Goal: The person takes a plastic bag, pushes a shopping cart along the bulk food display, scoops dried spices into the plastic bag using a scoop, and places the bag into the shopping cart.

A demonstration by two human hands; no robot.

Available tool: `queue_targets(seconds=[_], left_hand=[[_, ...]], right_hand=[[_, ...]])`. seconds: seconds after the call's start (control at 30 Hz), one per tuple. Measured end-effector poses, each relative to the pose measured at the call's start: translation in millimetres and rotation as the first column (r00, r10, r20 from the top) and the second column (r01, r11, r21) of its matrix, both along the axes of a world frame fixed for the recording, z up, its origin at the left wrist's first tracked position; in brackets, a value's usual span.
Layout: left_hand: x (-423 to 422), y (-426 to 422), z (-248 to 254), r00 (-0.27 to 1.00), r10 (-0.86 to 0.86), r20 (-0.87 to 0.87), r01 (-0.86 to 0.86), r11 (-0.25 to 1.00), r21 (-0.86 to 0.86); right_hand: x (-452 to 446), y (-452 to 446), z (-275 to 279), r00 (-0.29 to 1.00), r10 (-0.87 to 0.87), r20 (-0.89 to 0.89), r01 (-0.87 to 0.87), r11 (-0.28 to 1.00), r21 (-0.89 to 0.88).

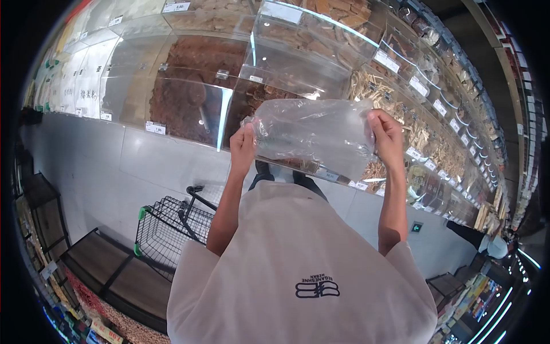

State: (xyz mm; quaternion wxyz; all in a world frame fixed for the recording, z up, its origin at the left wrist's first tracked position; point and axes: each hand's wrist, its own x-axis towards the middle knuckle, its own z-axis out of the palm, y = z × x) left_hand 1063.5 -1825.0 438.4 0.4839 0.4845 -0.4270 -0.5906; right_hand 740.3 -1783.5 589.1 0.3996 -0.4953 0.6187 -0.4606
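Observation:
A clear plastic bag (312,129) is stretched sideways between my two hands, in front of the bulk food bins. My left hand (243,146) pinches its gathered left end between thumb and fingers. At the opposite end, my right hand (387,135) grips the bag's edge, thumb on top. The bag looks slightly puffed, and nothing shows inside it. Behind it stands a clear bin of dark brown dried food (192,86), and to the right a bin of pale dried sticks (366,86).
Price labels (156,128) line the front edge of the bins. A wire shopping cart (166,229) stands on the floor at my left. Dark low shelves (109,264) lie behind it. Another person (494,246) is at the far right, along the bin row.

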Motion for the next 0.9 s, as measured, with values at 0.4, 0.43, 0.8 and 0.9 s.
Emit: queue_targets(seconds=[0.4,0.43,0.8,0.9], left_hand=[[21,-4,-2,0.999,-0.032,0.034,0.031,0.999,0.037],[18,-3,-2,0.999,-0.041,0.027,0.041,0.999,0.013],[20,-14,-1,0.977,0.085,-0.196,-0.07,0.994,0.084],[8,-13,-3,0.98,0.0,-0.199,0.016,0.997,0.081]], right_hand=[[2,3,-1,0.899,-0.284,-0.334,0.195,0.941,-0.275],[1,3,1,0.898,-0.254,-0.358,0.157,0.948,-0.278],[-10,10,37,0.961,-0.269,-0.067,0.256,0.953,-0.162],[16,9,21,0.875,-0.355,-0.33,0.196,0.881,-0.43]])
